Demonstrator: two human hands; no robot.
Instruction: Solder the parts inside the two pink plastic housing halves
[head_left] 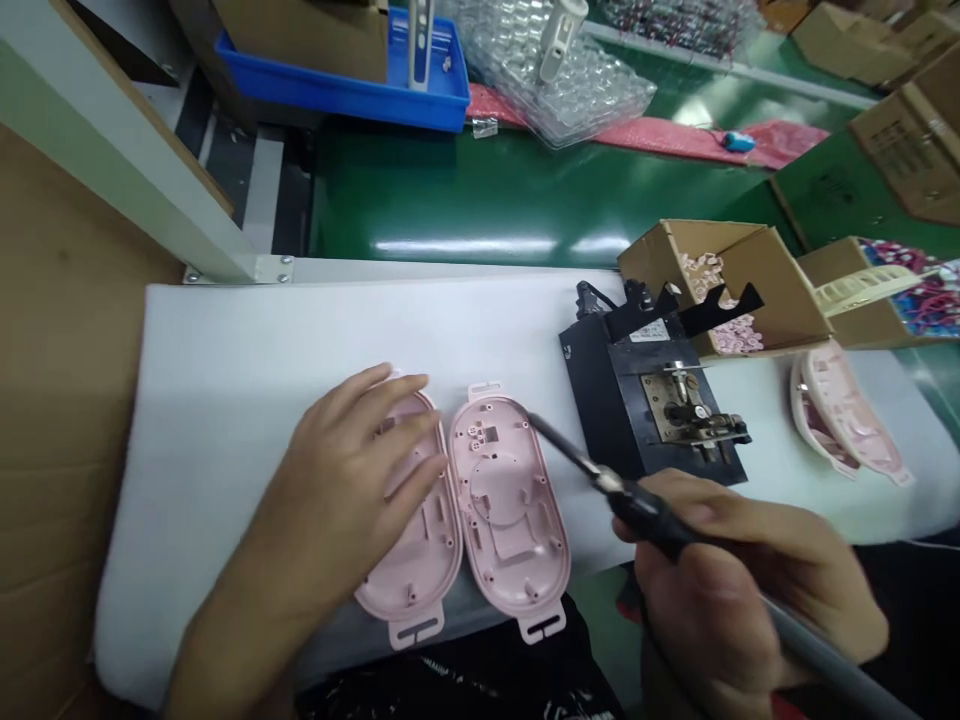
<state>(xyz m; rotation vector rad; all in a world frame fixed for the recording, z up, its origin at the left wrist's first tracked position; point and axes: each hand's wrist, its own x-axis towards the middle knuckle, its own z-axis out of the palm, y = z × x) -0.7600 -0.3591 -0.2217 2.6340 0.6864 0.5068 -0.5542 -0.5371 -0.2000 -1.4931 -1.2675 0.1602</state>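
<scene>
Two pale pink oval plastic shell halves lie side by side with their insides up on the white work surface. My left hand [352, 470] lies over the left shell half [442, 575], fingers spread, hiding much of its upper part. The right shell half [510, 500] shows screw posts, a round recess and small fittings near its top. A black electric screwdriver [649, 510] with a long thin shaft is in my right hand [742, 580], fingers wrapped round its body. Its tip is at the upper right rim of the right half; whether it touches, I cannot tell.
A black screw feeder [600, 400] stands right of the shells. Behind it a cardboard box [780, 270] holds small pink parts. Another pink shell [847, 410] lies at far right. A blue tray [337, 95] and bubble wrap [600, 90] are at the back. A metal post [135, 150] rises at left.
</scene>
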